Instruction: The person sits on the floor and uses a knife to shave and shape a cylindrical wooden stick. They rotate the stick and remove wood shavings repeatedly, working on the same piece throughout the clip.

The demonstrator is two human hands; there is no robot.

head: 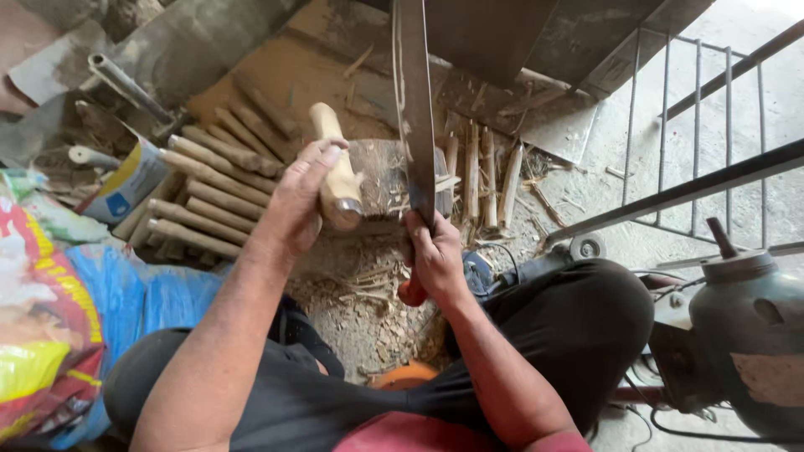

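My left hand (303, 197) grips a pale wooden handle blank (335, 163) and holds it slanted against a wooden chopping block (381, 180). My right hand (435, 255) is closed around the red grip of a long flat steel blade (416, 100), which rises away from me, its edge beside the block. Wood chips and shavings (360, 301) cover the ground between my knees.
A stack of rough wooden sticks (209, 188) lies to the left of the block, and several split pieces (486, 172) stand behind it. Coloured sacks (59, 318) sit at the left. A metal railing (695, 167) and a dark round machine (745, 326) are at the right.
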